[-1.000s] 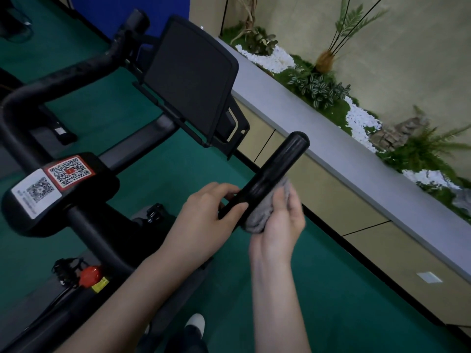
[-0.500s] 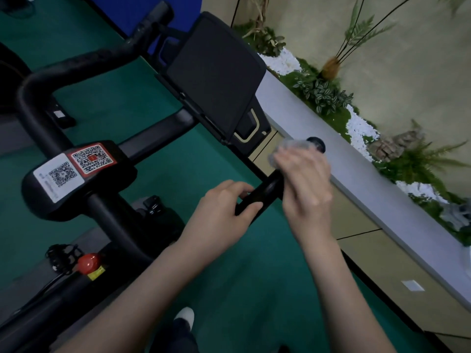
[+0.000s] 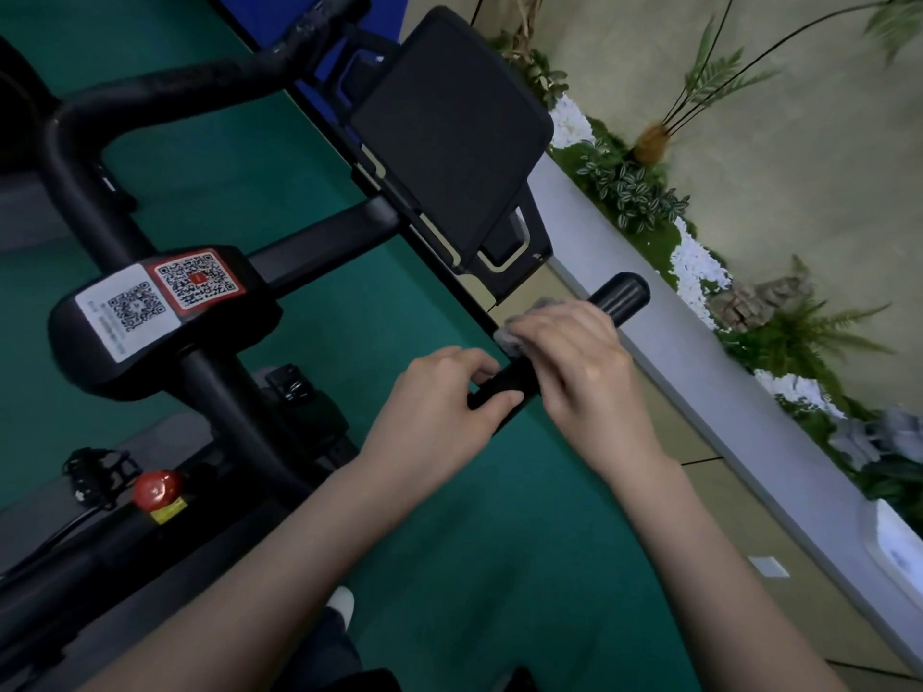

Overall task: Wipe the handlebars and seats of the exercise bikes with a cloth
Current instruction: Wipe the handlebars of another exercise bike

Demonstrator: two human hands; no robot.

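Nearest you, both bare forearms reach forward over the green floor [image 3: 449, 566]. Your left hand [image 3: 439, 407] is closed around the lower part of the right handlebar grip [image 3: 619, 297], thumb and fingers pinching the black bar to steady it. Just beyond, your right hand [image 3: 574, 362] is curled over the same grip, fingers wrapped down around it with the grey cloth [image 3: 519, 332] pressed between palm and bar; only a crumpled edge of cloth shows past your fingers. The two hands sit just beside each other on the bar.

That grip's long axis runs from near your left hand up and away to the right, and its free rounded end pokes out past your right hand, pointing toward the grey ledge [image 3: 749, 407] and the plants [image 3: 634, 192] behind it.

As for progress, you look to be in the middle of this one grip. From this view alone I cannot say which stretches are already clean. The left handlebar [image 3: 165, 87] farther off, curving past the stem with the code stickers [image 3: 160, 297] and the dark screen [image 3: 449, 127], has no cloth on it now, and no seat is in view, so seats and other bikes likely remain.
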